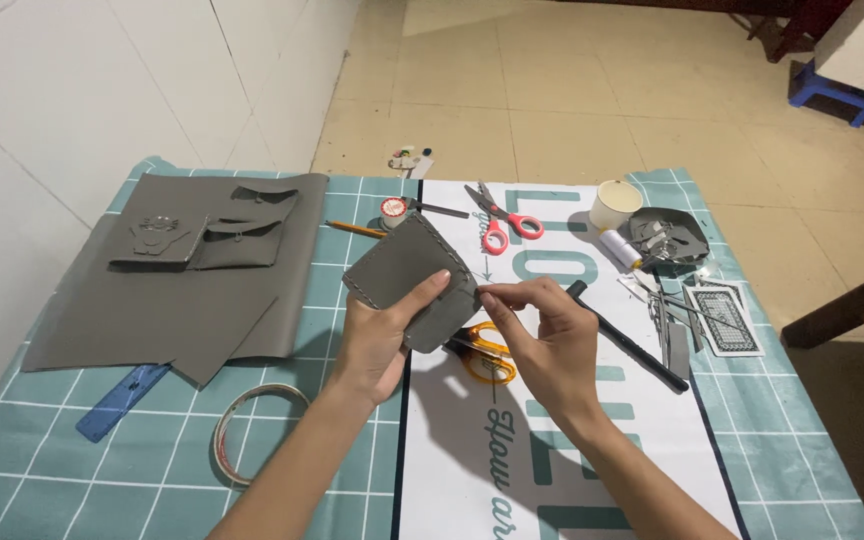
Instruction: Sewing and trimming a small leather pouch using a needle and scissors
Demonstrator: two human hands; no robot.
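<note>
My left hand (377, 335) holds a small grey leather piece (407, 265) with a stitched edge, thumb on top, above the table's middle. My right hand (547, 335) pinches at the piece's right corner with thumb and forefinger, where a thin thread or needle seems to be; it is too small to tell which. Orange-handled scissors (487, 360) lie on the table just under both hands.
A large grey leather sheet (152, 310) with cut pocket pieces (237, 243) lies at left. Red-handled scissors (507, 225), a white cup (615, 204), a thread spool (620, 250), a black tool (627, 340), a blue ruler (122, 400) and a tape roll (252, 430) lie around on the teal cutting mat (72, 480).
</note>
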